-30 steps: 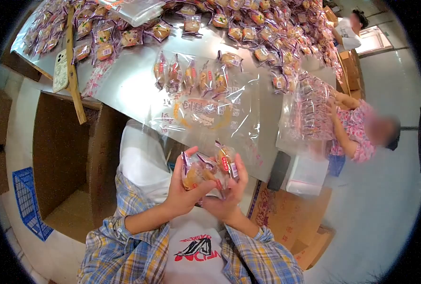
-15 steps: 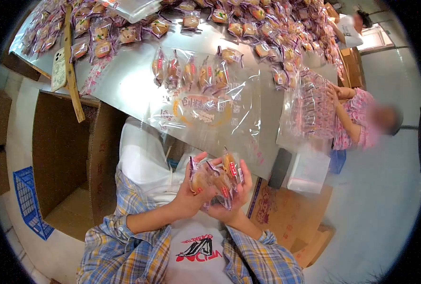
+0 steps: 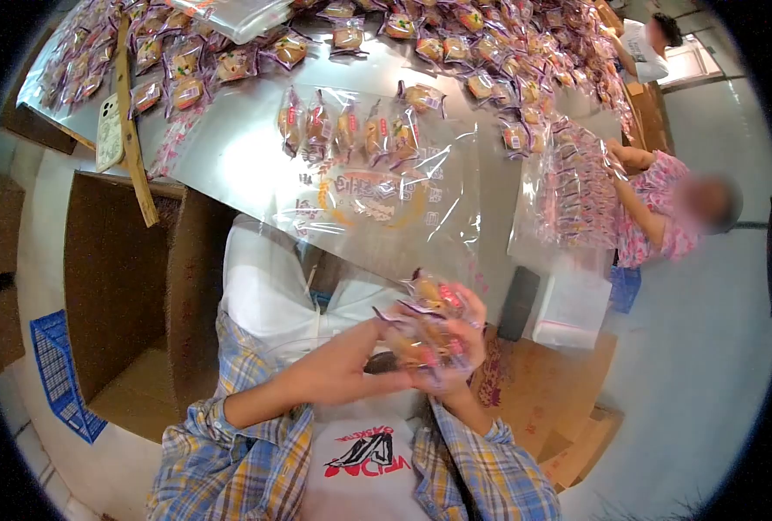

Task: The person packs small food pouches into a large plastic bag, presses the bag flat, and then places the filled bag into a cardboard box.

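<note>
Head view: looking down over a plaid-sleeved person at a long table.
Left hand point(image 3: 377, 363): low centre of the frame, fingers closed against the near side of a bundle of wrapped pastries point(image 3: 429, 330).
Right hand point(image 3: 455, 347): cupped round the far side of the same bundle, holding it above the lap.
Clear printed bag point(image 3: 377, 195): flat on the table point(image 3: 230, 156), centre frame, a row of packets inside its upper end.
Loose packets point(image 3: 490, 52): strewn across the top.
Phone point(image 3: 108, 130): upper left, beside a wooden stick point(image 3: 130, 113).
Co-worker point(image 3: 664, 217): right edge, handling a filled bag point(image 3: 573, 200).
</note>
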